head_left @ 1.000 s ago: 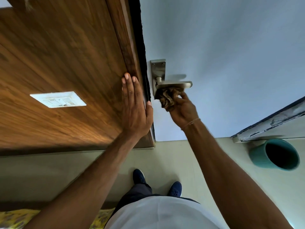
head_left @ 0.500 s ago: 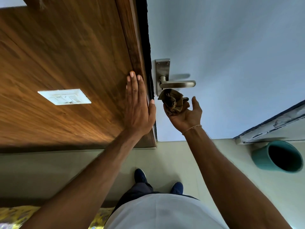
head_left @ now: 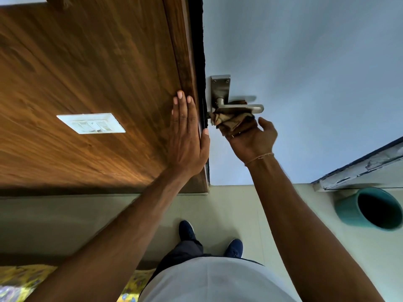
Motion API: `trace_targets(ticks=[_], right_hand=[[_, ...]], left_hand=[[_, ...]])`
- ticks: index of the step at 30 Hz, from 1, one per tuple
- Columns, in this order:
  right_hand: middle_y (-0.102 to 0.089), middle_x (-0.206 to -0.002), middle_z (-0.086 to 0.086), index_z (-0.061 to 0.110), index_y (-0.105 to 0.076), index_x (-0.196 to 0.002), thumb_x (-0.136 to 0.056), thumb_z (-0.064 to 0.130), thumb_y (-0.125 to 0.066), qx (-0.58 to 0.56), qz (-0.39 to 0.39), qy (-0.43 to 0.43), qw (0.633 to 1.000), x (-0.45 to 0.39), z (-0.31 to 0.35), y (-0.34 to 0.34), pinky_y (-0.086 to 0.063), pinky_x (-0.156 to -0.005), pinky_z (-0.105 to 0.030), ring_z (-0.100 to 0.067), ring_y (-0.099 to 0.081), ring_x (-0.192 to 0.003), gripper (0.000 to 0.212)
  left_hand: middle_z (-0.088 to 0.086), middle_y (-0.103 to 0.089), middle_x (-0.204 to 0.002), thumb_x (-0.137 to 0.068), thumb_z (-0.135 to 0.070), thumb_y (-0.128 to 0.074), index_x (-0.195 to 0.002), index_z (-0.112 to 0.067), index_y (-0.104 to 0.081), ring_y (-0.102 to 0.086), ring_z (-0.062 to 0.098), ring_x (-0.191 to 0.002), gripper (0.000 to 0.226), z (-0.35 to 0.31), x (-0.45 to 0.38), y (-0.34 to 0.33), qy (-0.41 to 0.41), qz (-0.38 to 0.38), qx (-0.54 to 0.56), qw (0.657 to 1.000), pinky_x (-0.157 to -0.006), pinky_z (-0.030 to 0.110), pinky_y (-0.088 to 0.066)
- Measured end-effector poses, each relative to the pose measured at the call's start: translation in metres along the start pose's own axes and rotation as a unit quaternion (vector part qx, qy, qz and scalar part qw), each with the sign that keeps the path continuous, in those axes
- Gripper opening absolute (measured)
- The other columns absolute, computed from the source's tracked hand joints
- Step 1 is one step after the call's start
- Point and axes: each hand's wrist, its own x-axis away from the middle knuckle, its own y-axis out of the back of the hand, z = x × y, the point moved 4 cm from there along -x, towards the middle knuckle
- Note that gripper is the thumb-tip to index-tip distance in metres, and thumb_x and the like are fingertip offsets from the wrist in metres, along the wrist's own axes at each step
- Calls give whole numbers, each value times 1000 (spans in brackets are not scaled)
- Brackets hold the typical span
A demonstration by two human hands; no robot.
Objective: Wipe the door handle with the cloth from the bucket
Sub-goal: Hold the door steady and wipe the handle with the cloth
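A metal lever door handle sits on its back plate at the left edge of the pale blue door. My right hand holds a crumpled brown cloth pressed against the underside of the lever, near its pivot; part of the cloth pokes out above the lever. My left hand lies flat with fingers straight against the wooden panel, thumb at the door's edge. The teal bucket stands on the floor at the right.
A white switch plate is set into the wooden panel on the left. My two dark blue shoes stand on the pale floor below. A grey worn frame edge runs above the bucket. Yellow patterned fabric lies at bottom left.
My right hand dropped away from the handle with the cloth, then came back up and pressed the cloth under the lever again. My left hand stayed flat on the wood.
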Motion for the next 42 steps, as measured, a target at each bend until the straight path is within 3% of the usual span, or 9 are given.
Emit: trace_targets(ticks=[4,8,13,16,23,28,33,38,42], right_hand=[[-74,-91,-18,5,-63,-98,-98,5,-28,-128,-21,-17,991,6,5,13,-63,-85,-46,-34,-77,-79,35],[-72,-110,-19,6,-63,-113,-87,-21,-30,-22,-14,9,1000,-3,-7,3,-64,-91,-44,-34,-74,-96,50],[-63,-145,-25,9,-61,-135,-100,-15,-50,63,17,-7,998,-18,-22,-9,-58,-109,-43,-38,-60,-138,44],[-68,-128,-14,13,-65,-124,-103,-10,-52,73,12,15,997,-18,-4,-1,-65,-90,-33,-31,-64,-123,33],[-69,-120,-10,16,-66,-116,-106,-11,-45,60,17,43,997,-14,8,-2,-62,-79,-27,-24,-68,-104,36],[-66,-129,-22,5,-62,-122,-103,-18,-36,106,39,27,993,-11,-19,-22,-59,-102,-42,-35,-69,-115,39],[-71,-117,-19,5,-62,-119,-103,-14,-41,67,34,15,997,-5,3,-14,-51,-114,-46,-35,-68,-114,32],[-64,-135,-26,-6,-56,-140,-104,-14,-30,85,34,-38,995,-11,-49,-48,-62,-96,-44,-39,-66,-119,45],[-57,-150,-29,-5,-44,-155,-100,-14,-24,61,8,-61,996,-16,-44,-51,-54,-98,-50,-44,-60,-126,59]], left_hand=[[27,-11,-181,-111,-28,-43,-171,4,-17,-8,38,-171,73,2,0,0,3,-2,-2,1000,-139,55,-18],[26,-11,-181,-110,-27,-42,-171,4,-17,-9,38,-171,72,2,0,2,-4,-4,-3,1000,-139,53,-17],[27,-10,-181,-111,-25,-45,-171,5,-16,-8,38,-171,73,3,1,0,-3,-2,5,1000,-139,54,-17],[28,-8,-181,-111,-24,-45,-171,6,-15,-6,40,-171,74,2,0,-2,-3,1,16,1000,-138,57,-18],[30,-9,-180,-111,-27,-44,-170,8,-15,-7,42,-170,74,2,-1,-4,0,-5,23,1000,-138,57,-18],[30,-11,-180,-111,-25,-50,-170,8,-16,-8,42,-170,75,4,-1,-8,8,-12,18,1000,-139,54,-16],[28,-12,-180,-111,-21,-49,-170,6,-18,-9,38,-171,72,10,-1,-2,-15,-6,9,1000,-139,54,-17],[27,-14,-180,-111,-25,-48,-170,5,-19,-11,38,-170,72,12,0,-2,-19,2,4,1000,-139,54,-19],[28,-15,-180,-111,-26,-47,-169,6,-20,-12,39,-170,72,12,-1,-1,-21,-1,9,1000,-139,54,-19]])
